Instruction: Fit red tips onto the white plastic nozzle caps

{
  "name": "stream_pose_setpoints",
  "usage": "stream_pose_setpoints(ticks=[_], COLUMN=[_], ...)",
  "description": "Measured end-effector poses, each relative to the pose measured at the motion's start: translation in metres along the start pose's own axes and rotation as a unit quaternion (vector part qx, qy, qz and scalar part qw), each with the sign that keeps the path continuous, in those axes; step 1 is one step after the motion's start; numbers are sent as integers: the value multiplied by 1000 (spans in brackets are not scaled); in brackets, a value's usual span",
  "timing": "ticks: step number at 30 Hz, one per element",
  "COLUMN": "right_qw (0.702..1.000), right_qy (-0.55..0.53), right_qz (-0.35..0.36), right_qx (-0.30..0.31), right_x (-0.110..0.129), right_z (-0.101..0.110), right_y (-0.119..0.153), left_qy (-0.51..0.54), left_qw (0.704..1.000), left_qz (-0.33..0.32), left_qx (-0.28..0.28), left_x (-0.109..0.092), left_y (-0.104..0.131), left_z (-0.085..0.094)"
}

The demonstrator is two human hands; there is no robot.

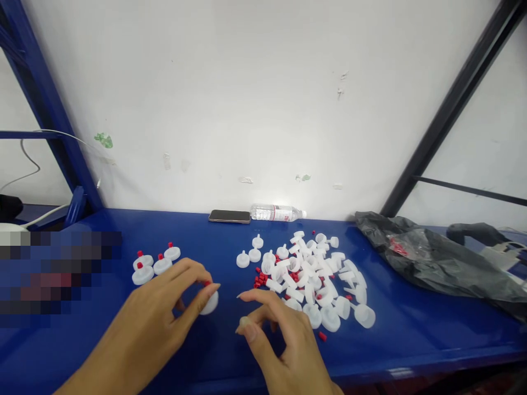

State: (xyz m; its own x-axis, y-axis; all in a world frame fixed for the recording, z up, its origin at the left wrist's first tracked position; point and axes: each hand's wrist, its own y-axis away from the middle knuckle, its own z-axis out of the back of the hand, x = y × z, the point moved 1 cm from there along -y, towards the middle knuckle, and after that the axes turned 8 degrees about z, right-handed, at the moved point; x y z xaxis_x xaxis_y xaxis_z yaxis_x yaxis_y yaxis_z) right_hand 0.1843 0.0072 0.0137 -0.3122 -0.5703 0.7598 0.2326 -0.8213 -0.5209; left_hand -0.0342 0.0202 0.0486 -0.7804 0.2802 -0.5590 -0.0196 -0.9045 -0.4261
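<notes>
My left hand point(164, 312) pinches a white spout cap point(211, 303) by the small red tip on its spout, low over the blue table; the fingers partly cover it. To its right, my right hand point(275, 334) has thumb and index finger apart, with nothing visible between them. Several white caps with red tips, such as one white cap point(143, 275), stand upright left of my left hand. Beyond my right hand lies a loose pile of white spout caps point(307, 269), mixed with small red tips point(260, 278). A few bare caps point(242, 259) stand upright at the pile's left.
A phone point(229, 216) and a clear plastic bottle point(278, 213) lie along the wall at the back of the blue table point(197, 362). A black plastic bag point(436, 263) covers the right side. A blue frame post point(53, 104) rises at the left.
</notes>
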Motion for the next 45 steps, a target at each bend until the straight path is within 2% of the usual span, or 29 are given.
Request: stream_pose_setpoints(ticks=[3, 6, 9, 14, 17, 22, 25, 30, 33, 37, 45], right_qw=[1000, 998, 994, 993, 993, 993, 993, 993, 992, 992, 991], right_qy=[11, 19, 32, 36, 34, 28, 28, 22, 21, 17, 15], right_qz=[-17, 10, 29, 34, 36, 20, 19, 10, 5, -6, 15], right_qx=[18, 63, 102, 107, 105, 110, 112, 116, 123, 123, 132], right_x=[1, -1, -4, -6, -4, 0, 0, 1, 2, 3, -1], right_z=[0, 1, 1, 0, 0, 2, 2, 2, 3, 3, 2], right_y=[0, -3, -6, -5, -5, -6, -7, -8, -8, -8, -7], left_qy=[-111, -146, -144, -169, -214, -318, -311, -193, -137, -154, -191], left_qw=[993, 988, 988, 984, 973, 939, 942, 967, 975, 965, 955], left_qz=[30, 40, 61, 61, 72, 75, 100, 156, 173, 208, 223], left_qx=[-12, 8, 11, -6, -43, -108, -81, -59, -15, 37, 41], left_x=[31, 55, 71, 90, 94, 91, 96, 108, 112, 120, 118], left_y=[-6, -11, -14, -17, -18, -19, -21, -22, -23, -29, -47], left_z=[16, 29, 37, 38, 38, 38, 33, 22, 20, 17, 2])
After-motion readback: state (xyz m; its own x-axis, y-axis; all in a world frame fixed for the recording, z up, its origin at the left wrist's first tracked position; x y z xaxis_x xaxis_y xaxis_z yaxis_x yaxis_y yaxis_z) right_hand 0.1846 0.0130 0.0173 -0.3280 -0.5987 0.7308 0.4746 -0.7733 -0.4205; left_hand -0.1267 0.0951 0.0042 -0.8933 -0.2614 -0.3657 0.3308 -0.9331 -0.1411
